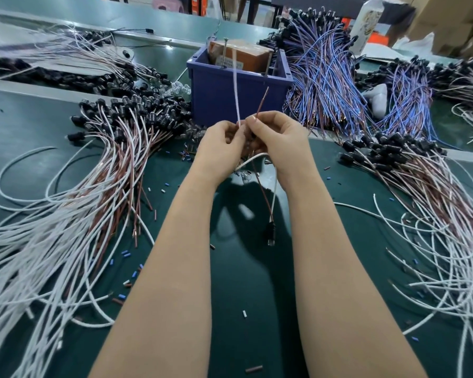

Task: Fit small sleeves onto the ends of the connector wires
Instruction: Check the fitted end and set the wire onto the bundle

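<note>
Above the green table my left hand (pixel 221 148) pinches a white wire (pixel 236 88) that stands straight up from its fingertips. Close beside it, my right hand (pixel 277 140) pinches a brown wire (pixel 262 100) that points up and to the right. Both wires loop down under the hands to a black connector (pixel 271 233), which hangs between my forearms. The fingertips of the two hands almost touch. Any sleeve between the fingers is hidden. Small blue, white and brown sleeves (pixel 124 253) lie scattered on the mat.
A blue plastic bin (pixel 216 105) with a brown box inside stands right behind my hands. Piles of white-and-brown connector wires (pixel 99 165) lie left and right (pixel 421 186). Blue-and-brown wire bundles (pixel 325 77) are heaped at the back right.
</note>
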### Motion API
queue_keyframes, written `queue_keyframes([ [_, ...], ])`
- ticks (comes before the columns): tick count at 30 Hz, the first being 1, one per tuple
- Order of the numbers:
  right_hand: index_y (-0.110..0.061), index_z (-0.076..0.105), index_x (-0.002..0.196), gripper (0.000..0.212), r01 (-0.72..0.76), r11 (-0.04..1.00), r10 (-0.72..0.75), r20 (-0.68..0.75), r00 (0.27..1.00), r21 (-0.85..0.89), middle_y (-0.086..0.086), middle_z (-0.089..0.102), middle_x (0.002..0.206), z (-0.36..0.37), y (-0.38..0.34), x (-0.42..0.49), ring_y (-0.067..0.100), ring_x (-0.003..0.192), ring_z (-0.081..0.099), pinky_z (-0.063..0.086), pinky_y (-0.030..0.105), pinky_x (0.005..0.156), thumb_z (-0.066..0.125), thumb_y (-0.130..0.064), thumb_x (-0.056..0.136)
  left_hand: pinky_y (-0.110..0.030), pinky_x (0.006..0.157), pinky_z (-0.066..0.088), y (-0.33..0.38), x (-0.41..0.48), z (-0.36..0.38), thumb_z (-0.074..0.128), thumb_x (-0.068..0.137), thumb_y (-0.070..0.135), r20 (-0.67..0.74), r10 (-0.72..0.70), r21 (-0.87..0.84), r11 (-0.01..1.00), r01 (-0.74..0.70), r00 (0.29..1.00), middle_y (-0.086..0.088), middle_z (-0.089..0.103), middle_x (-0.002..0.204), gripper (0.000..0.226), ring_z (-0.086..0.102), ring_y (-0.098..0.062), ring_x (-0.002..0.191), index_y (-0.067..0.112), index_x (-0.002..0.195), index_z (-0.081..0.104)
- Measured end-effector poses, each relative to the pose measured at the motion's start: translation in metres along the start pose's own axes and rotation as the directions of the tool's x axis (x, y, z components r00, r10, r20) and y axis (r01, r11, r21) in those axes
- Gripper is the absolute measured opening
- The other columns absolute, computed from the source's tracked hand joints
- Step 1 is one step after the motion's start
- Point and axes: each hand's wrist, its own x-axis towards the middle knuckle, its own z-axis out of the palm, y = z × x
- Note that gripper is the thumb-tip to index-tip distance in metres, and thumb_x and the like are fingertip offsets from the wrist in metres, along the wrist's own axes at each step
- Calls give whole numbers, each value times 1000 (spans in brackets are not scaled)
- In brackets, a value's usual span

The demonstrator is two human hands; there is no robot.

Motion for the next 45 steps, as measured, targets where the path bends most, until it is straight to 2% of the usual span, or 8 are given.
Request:
queue_keyframes([
  [7,-14,62,104,13,22,999,-37,-317,948,-49,2,61,58,-10,-2,5,0,39,46,37,14,45,51,-16,98,-15,55,38,-5,1,3,41,101,17,-326,92,-60,991,-118,941,6,51,56,21,46,0,47,12,85,55],
  [12,-8,53,127,33,-19,988,-24,-271,962,-154,-4,65,73,-11,-3,11,3,54,48,42,18,59,45,-2,96,-9,52,37,-5,-3,9,38,101,14,-386,112,-82,984,-155,916,5,51,56,24,47,3,46,9,86,56],
  [20,-16,53,89,13,-22,981,-43,-331,943,-192,-4,68,73,-22,-5,9,2,52,51,44,15,53,47,-7,95,-20,62,41,-2,-3,4,30,99,8,-528,-58,-324,936,-138,847,4,54,55,17,49,-5,49,15,94,45],
  [24,-16,50,86,14,-44,984,82,-215,973,173,5,70,76,-19,-9,9,11,60,60,53,22,64,48,-9,98,-22,42,29,-2,4,-4,30,95,8,-445,-296,-632,773,-62,845,8,46,39,23,35,-8,36,13,76,42],
  [27,-14,52,86,14,-53,957,81,-86,993,284,9,71,79,-10,-10,9,13,67,63,53,21,66,50,-7,97,-22,40,27,-5,5,-3,33,101,17,-423,-264,-621,781,-65,867,9,42,40,35,33,-7,35,13,67,39],
  [38,-15,49,91,9,50,997,-62,-276,959,-51,3,65,67,-4,-6,14,8,53,56,45,19,51,49,-8,97,-21,42,24,-5,3,5,40,102,19,-338,-53,-445,889,-110,940,13,34,36,37,27,-5,36,14,68,54],
  [42,-19,44,91,13,86,977,-153,-365,918,-193,1,66,68,-6,-12,15,13,62,55,49,37,72,50,-9,95,-17,41,26,-4,2,8,42,101,18,-320,-25,-405,907,-113,947,13,37,37,36,30,-2,36,14,67,53],
  [45,-18,47,95,15,176,955,-241,-281,929,-237,1,66,70,-7,-28,19,9,56,53,49,29,65,49,-4,94,-17,41,26,-4,2,8,42,101,18,-327,-24,-390,914,-112,945,13,37,37,36,30,-2,36,15,67,53],
])
